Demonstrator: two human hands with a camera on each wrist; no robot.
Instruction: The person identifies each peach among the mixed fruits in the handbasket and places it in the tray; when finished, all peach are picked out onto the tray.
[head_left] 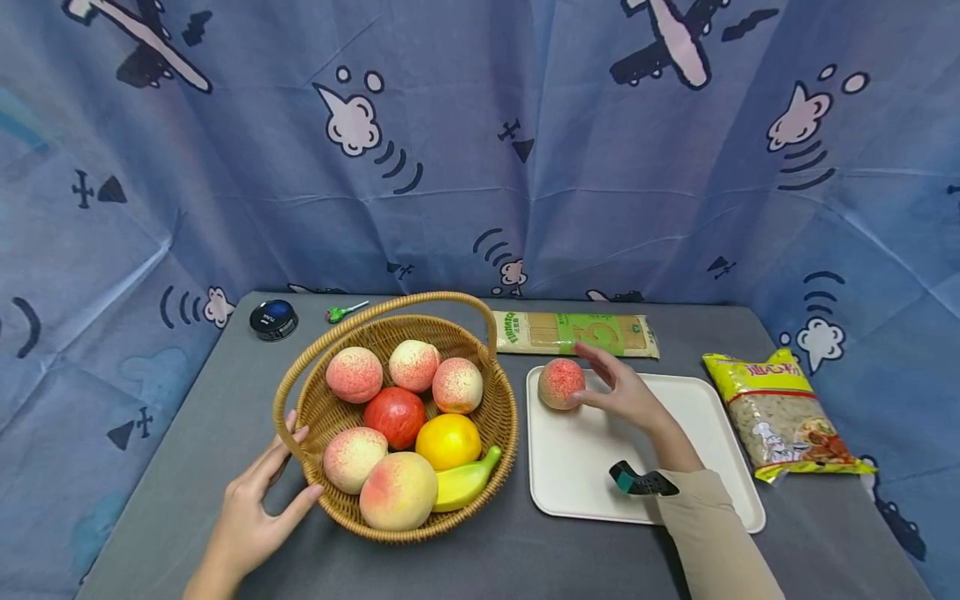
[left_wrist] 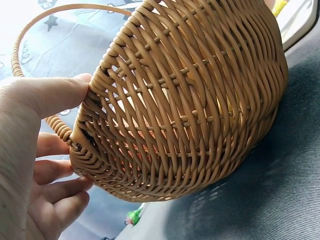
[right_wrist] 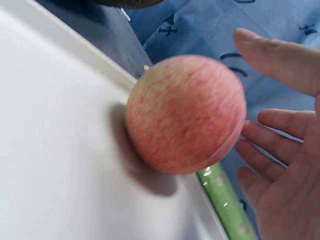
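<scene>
My left hand [head_left: 251,517] is at the left side of a wicker basket [head_left: 504,467], its thumb and fingertips on the rim around the foot of the handle, as the left wrist view shows. In the basket lie several peaches [head_left: 399,492], a red round fruit [head_left: 394,417], an orange [head_left: 448,442] and a banana [head_left: 465,483]. A lone peach [right_wrist: 186,114] sits in the far left corner of a white tray [head_left: 585,475]. My right hand [head_left: 626,396] spreads its thumb and fingers beside that peach, and the right wrist view shows the palm apart from it.
Behind the tray lies a pack of noodles [head_left: 577,333]. A yellow-topped bag [head_left: 783,417] lies at the tray's right. At the back left are a round dark tin [head_left: 273,320] and a green lollipop [head_left: 337,313]. A blue printed curtain [head_left: 450,167] hangs behind the grey table.
</scene>
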